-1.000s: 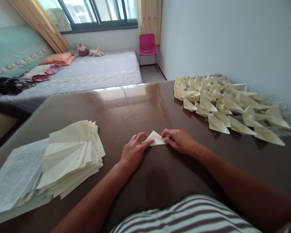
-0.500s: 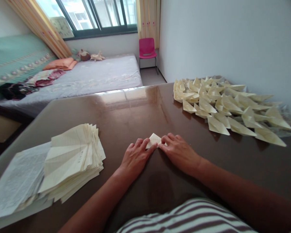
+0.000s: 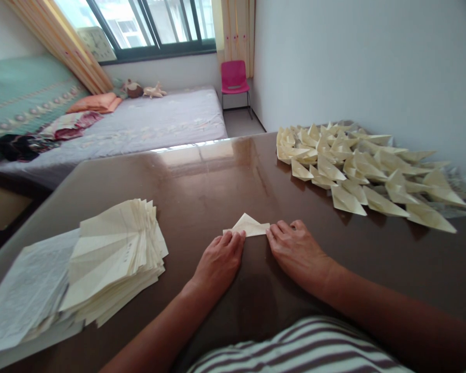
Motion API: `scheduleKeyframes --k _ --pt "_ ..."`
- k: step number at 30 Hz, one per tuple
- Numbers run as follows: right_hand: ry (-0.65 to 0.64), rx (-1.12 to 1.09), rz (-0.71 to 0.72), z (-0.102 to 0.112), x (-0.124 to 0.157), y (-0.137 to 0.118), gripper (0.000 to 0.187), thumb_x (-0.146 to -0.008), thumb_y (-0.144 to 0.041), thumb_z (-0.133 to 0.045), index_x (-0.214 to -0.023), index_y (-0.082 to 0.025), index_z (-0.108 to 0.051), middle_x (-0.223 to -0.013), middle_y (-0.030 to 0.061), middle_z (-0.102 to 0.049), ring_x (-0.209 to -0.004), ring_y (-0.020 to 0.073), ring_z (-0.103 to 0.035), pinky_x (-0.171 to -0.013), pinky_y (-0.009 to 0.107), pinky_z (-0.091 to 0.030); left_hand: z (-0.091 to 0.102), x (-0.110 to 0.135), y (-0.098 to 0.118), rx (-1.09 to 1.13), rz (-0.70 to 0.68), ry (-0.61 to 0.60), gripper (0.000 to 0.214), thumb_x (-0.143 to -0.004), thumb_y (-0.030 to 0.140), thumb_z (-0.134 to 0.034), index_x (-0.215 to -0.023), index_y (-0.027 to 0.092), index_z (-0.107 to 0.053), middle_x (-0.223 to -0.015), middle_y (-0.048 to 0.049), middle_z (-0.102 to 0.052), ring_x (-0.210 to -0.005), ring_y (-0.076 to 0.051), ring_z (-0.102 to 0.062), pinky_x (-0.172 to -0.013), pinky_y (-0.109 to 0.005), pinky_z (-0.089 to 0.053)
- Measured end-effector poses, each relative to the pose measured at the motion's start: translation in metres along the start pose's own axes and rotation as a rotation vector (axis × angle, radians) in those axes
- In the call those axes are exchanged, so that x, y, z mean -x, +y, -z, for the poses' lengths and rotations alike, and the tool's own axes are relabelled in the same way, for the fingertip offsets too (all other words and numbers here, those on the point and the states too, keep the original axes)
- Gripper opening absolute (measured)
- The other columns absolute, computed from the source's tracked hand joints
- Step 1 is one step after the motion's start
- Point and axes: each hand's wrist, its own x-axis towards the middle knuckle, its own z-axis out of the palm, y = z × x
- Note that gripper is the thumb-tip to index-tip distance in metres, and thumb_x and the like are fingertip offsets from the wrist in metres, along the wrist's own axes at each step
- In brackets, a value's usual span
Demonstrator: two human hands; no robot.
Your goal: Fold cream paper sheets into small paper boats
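Note:
A small folded piece of cream paper [image 3: 248, 226] lies flat on the brown table between my hands, with a triangular peak pointing away from me and a straight strip along its near edge. My left hand [image 3: 222, 259] is closed, its fingertips pressing on the paper's lower left part. At the paper's right end, my right hand [image 3: 295, 248] grips the corner between thumb and curled fingers. The fingertips hide both ends of the strip.
To the left lies a stack of creased cream sheets [image 3: 108, 254] overlapping printed grey-white sheets [image 3: 34, 290]. Many folded paper boats [image 3: 357, 171] stand in rows at the right, beside the wall. Beyond the table [image 3: 202, 186] are a bed [image 3: 171, 114] and a pink chair [image 3: 234, 77].
My hands have moved apart from the paper's middle towards its two ends, uncovering more of the peak and strip. My right hand has slid right, my left slightly down.

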Motion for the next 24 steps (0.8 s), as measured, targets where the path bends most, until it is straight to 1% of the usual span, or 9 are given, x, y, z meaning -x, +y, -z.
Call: scheduleKeyframes --k 4,6,8,11,14,16,19,22,24 --pt "-0.034 -0.007 -0.016 0.002 0.001 0.003 0.024 -0.088 -0.009 -0.046 -0.100 -0.011 -0.067 -0.095 0.0141 -0.064 -0.091 0.0267 -0.055 -0.070 0.040 -0.038 0.005 0.005 0.000 -0.005 0.014 -0.016 0.044 -0.091 0.012 -0.047 -0.134 0.003 -0.046 -0.110 -0.0127 -0.060 -0.103 -0.026 -0.054 -0.083 -0.036 -0.051" --pt "-0.035 -0.016 -0.005 0.003 0.000 0.005 0.023 -0.088 -0.008 -0.047 -0.100 -0.011 -0.067 -0.096 0.0142 -0.064 -0.091 0.0264 -0.055 -0.068 0.039 -0.037 0.006 0.008 -0.001 -0.005 0.028 -0.021 0.041 -0.090 0.012 -0.048 -0.131 0.004 -0.049 -0.107 -0.0123 -0.061 -0.098 -0.025 -0.055 -0.078 -0.036 -0.052" --pt "-0.029 -0.035 0.000 0.002 -0.003 0.009 0.020 -0.088 -0.010 -0.048 -0.096 -0.012 -0.066 -0.096 0.0136 -0.065 -0.091 0.0259 -0.056 -0.067 0.037 -0.036 0.005 0.009 -0.003 -0.004 0.044 -0.004 0.038 -0.090 0.012 -0.049 -0.127 0.006 -0.053 -0.105 -0.0114 -0.061 -0.096 -0.025 -0.055 -0.077 -0.036 -0.052" --pt "0.007 -0.080 -0.046 -0.001 -0.011 0.014 0.020 -0.093 -0.018 -0.046 -0.089 -0.016 -0.065 -0.092 0.0111 -0.065 -0.090 0.0240 -0.057 -0.067 0.035 -0.034 0.001 0.009 -0.006 0.034 0.061 0.070 0.031 -0.091 0.015 -0.050 -0.121 0.011 -0.057 -0.104 -0.0094 -0.061 -0.097 -0.024 -0.054 -0.081 -0.037 -0.050" --pt "0.068 -0.144 -0.106 -0.008 -0.022 0.018 0.024 -0.097 -0.032 -0.043 -0.092 -0.018 -0.062 -0.094 0.0083 -0.064 -0.089 0.0220 -0.059 -0.066 0.032 -0.034 -0.002 0.005 -0.009 0.091 0.083 0.144 0.022 -0.092 0.020 -0.049 -0.111 0.016 -0.060 -0.101 -0.0071 -0.061 -0.097 -0.023 -0.053 -0.082 -0.036 -0.049" --pt "0.083 -0.206 -0.124 -0.013 -0.026 0.020 0.025 -0.096 -0.040 -0.046 -0.095 -0.019 -0.060 -0.097 0.0063 -0.064 -0.086 0.0199 -0.060 -0.064 0.029 -0.034 -0.002 0.002 -0.010 0.116 0.096 0.160 0.016 -0.094 0.023 -0.048 -0.100 0.018 -0.062 -0.096 -0.0057 -0.061 -0.093 -0.022 -0.053 -0.080 -0.036 -0.049" --pt "0.082 -0.321 -0.137 -0.020 -0.030 0.024 0.024 -0.094 -0.043 -0.048 -0.096 -0.021 -0.059 -0.097 0.0031 -0.063 -0.079 0.0164 -0.060 -0.060 0.026 -0.033 -0.001 -0.003 -0.011 0.148 0.122 0.167 0.020 -0.096 0.026 -0.044 -0.089 0.020 -0.062 -0.093 -0.0039 -0.061 -0.088 -0.019 -0.054 -0.078 -0.033 -0.049" --pt "0.087 -0.429 -0.129 -0.025 -0.032 0.028 0.020 -0.092 -0.041 -0.051 -0.096 -0.022 -0.059 -0.096 0.0014 -0.062 -0.076 0.0146 -0.059 -0.059 0.025 -0.033 -0.002 -0.004 -0.013 0.195 0.193 0.176 0.024 -0.098 0.029 -0.040 -0.091 0.021 -0.062 -0.099 -0.0031 -0.062 -0.090 -0.017 -0.056 -0.074 -0.028 -0.049" --pt "0.080 -0.492 -0.106 -0.028 -0.033 0.030 0.019 -0.090 -0.039 -0.054 -0.095 -0.022 -0.059 -0.094 0.0010 -0.062 -0.075 0.0137 -0.059 -0.060 0.024 -0.034 -0.004 -0.004 -0.014 0.222 0.239 0.182 0.024 -0.098 0.031 -0.039 -0.102 0.023 -0.061 -0.109 -0.0034 -0.061 -0.096 -0.017 -0.057 -0.073 -0.026 -0.050"
